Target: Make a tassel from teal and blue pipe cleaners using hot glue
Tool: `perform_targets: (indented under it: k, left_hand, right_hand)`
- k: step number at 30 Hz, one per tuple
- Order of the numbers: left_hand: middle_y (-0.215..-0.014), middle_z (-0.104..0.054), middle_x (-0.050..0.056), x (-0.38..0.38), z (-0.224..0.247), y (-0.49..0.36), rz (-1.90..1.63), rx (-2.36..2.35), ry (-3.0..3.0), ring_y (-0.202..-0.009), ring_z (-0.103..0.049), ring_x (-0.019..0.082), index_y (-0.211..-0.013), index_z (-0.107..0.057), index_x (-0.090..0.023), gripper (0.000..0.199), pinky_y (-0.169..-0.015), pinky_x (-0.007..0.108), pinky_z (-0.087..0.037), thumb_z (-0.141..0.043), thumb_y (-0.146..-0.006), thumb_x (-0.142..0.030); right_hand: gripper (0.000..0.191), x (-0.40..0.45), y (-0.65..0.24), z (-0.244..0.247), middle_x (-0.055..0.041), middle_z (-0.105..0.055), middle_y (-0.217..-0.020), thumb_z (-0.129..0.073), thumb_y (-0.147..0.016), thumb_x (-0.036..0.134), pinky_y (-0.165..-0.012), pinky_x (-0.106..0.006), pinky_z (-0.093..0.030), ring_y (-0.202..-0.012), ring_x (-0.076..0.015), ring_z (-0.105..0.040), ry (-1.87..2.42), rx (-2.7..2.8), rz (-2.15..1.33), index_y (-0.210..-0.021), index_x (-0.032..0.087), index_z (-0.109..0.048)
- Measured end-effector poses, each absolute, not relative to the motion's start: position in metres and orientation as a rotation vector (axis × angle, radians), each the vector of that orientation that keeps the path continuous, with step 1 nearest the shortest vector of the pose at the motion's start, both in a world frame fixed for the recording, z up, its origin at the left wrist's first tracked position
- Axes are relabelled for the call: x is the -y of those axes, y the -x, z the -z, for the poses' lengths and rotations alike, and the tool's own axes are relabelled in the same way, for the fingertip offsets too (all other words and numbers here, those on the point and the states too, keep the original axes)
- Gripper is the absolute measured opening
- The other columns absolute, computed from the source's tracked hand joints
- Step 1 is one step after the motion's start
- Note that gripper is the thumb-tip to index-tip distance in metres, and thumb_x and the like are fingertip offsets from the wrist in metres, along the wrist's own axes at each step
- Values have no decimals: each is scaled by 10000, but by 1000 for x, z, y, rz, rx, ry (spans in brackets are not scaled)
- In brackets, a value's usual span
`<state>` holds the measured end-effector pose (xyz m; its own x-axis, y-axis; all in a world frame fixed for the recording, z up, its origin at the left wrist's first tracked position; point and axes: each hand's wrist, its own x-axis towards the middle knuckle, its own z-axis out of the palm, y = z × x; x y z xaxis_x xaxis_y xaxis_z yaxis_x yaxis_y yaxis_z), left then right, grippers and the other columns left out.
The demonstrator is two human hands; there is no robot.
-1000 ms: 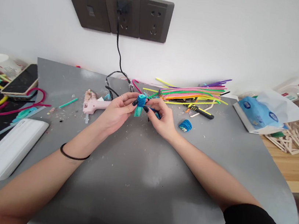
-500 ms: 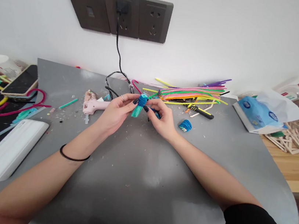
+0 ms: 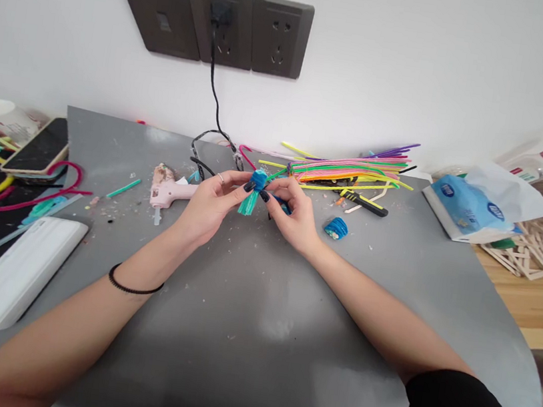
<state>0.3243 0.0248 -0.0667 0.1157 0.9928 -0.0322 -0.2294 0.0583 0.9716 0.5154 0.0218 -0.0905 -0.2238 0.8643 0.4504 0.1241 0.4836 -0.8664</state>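
Above the far middle of the grey mat (image 3: 238, 293), a small bundle of teal pipe cleaners (image 3: 247, 204), wrapped round with blue near its top, is pinched between both hands. My left hand (image 3: 214, 202) grips it from the left with thumb and fingers closed. From the right, my right hand (image 3: 294, 217) closes on the same bundle with thumb and forefinger. A blue coil (image 3: 280, 205) shows partly behind the right fingers; whether that hand holds it I cannot tell. Right of my right hand lies a blue wrapped pipe-cleaner piece (image 3: 336, 227).
A pink glue gun (image 3: 167, 190) lies left of my hands. Behind them are many coloured pipe cleaners (image 3: 347, 170) and black-and-yellow pliers (image 3: 365, 203). A white power strip (image 3: 19, 272) and a phone (image 3: 39, 147) sit left; a tissue pack (image 3: 471, 204) and wooden sticks (image 3: 527, 256) sit right.
The bundle has tilted and turned slightly between my fingers, and its teal ends now look more spread. Both hands have stayed almost where they were.
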Motion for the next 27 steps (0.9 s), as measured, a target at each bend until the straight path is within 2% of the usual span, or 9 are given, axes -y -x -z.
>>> perform_targets:
  k: [6,13,18,21,27]
  left_hand:
    - [-1066,-820,68,-24,66,-325,-1214,-976,-1003,-915,-702,196,-994,-872,-245,504,-704,272,-574,-1072,-606,-498]
    - [-1115,-820,91,-23,63,-325,-1196,-953,-1020,-949,-721,217,-1041,-861,-229,494,-734,299,-601,-1046,-660,-485]
    - [-1129,-822,104,-24,64,-324,-1199,-961,-1007,-923,-723,225,-1043,-858,-223,513,-698,305,-595,-1038,-660,-513]
    - [-1188,-819,110,-24,62,-322,-1194,-963,-1016,-944,-723,228,-1045,-856,-222,496,-697,301,-598,-1036,-657,-474]
    - [-1277,-806,117,-23,59,-322,-1152,-969,-1068,-1050,-741,270,-1099,-842,-224,409,-748,333,-622,-953,-743,-393]
  right_hand:
    - [334,-22,-515,89,59,-583,-699,-605,-1066,557,-641,-270,-410,-603,-112,-497,881,1665,-892,-994,245,-510]
    - [296,-21,-515,87,52,-592,-711,-616,-1054,509,-636,-264,-398,-603,-110,-481,882,1671,-882,-982,242,-509]
    - [249,-20,-515,87,60,-569,-702,-617,-1051,453,-632,-261,-375,-597,-108,-449,861,1680,-848,-977,240,-510]
    - [255,-21,-515,88,59,-562,-708,-621,-1049,460,-634,-262,-372,-602,-108,-445,860,1683,-845,-974,240,-516]
    - [246,-21,-515,90,46,-589,-723,-619,-1009,461,-629,-264,-385,-613,-111,-450,913,1709,-828,-950,238,-530]
